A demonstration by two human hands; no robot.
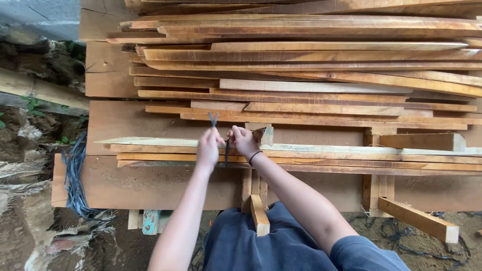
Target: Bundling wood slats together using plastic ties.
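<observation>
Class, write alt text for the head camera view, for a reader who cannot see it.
Two bare hands, left hand and right hand, pull a dark plastic strap around a bundle of thin wooden slats on a plank workbench. More slats are piled behind.

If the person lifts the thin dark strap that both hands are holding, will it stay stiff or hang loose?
The thin dark strap probably hangs loose: it bends around the bundle of long thin wooden slats, and its ends fork above the left hand. It seems light, since the right hand grips it with fingertips only. Similar straps droop off the bench edge.
</observation>
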